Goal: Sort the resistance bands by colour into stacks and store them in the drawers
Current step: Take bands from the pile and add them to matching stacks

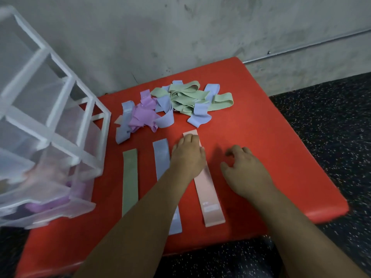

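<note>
pink band [208,197]: flat at centre frame, long axis bottom to top; rightmost of a row with the blue band [160,155] and green band [130,177]
pile [180,101]: upper centre, straight beyond both hands; likely the next pick
left hand [188,157]: fingers flat on the pink band's far end, pressing, no grip
right hand [245,169]: just right of the pink band, loosely curled, empty
drawers [60,125]: left of frame

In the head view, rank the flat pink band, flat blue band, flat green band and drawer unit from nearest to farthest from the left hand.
1. Flat pink band: under the left hand.
2. Flat blue band: just left of it.
3. Flat green band: further left.
4. Drawer unit: far left.
</note>
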